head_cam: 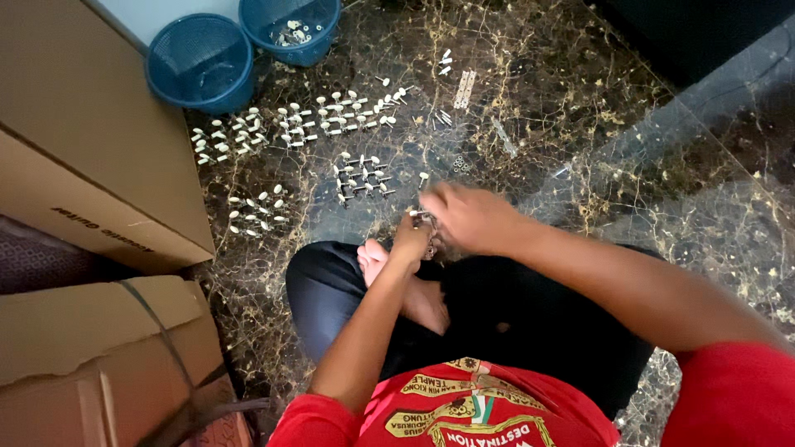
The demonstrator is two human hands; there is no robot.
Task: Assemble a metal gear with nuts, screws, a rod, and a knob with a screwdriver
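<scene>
I'm sitting cross-legged on the dark marble floor (662, 207), working a small metal peg part (424, 220) over my lap; my left hand (411, 240) is pinching it closed, my right hand (470, 217) is curling onto it, blurred. Seems mid-assembly. Finished white-knobbed pegs (361, 178) are lying in rows just beyond, blue baskets (203, 62) far left, so placing this one likely needs a short forward reach
</scene>
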